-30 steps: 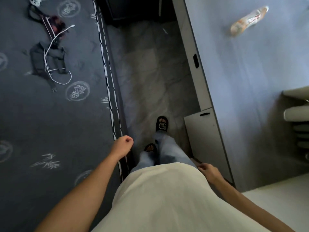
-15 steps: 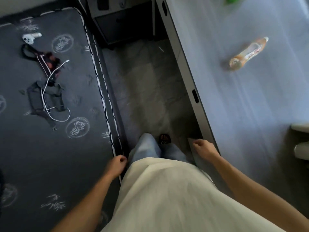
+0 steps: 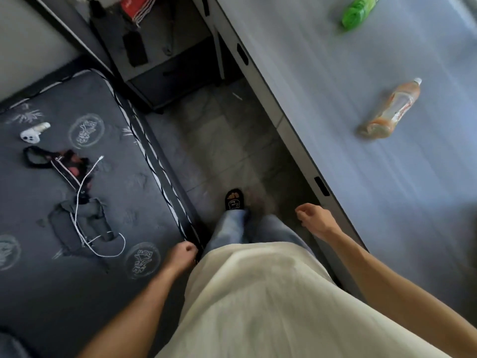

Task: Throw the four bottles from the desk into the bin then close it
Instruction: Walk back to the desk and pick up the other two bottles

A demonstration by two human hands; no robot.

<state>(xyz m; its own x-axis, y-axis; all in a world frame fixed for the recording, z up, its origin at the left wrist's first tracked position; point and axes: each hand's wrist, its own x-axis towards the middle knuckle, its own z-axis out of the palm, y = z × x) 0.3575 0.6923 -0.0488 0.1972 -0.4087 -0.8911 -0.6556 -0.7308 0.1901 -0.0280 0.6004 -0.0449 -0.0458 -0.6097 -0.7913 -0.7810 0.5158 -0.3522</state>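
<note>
An orange-tinted plastic bottle (image 3: 392, 109) lies on its side on the grey desk (image 3: 335, 104) at the right. Farther back a green bottle (image 3: 357, 11) also lies on the desk, partly cut off by the top edge. My right hand (image 3: 313, 219) hangs loosely curled beside the desk's front edge, holding nothing. My left hand (image 3: 182, 255) is curled shut beside the mattress edge, with nothing in it. No bin is in view.
A dark mattress (image 3: 38, 267) fills the left, with a white cable (image 3: 82, 202), straps and a small white device (image 3: 32, 134) on it. A narrow tiled aisle (image 3: 227, 151) runs between mattress and desk. A dark cabinet (image 3: 167, 60) stands at the aisle's far end.
The view has tilted up and forward along the aisle: the orange bottle has come closer and the green bottle has appeared. My right hand has swung forward beside the desk edge; my left has dropped back.
</note>
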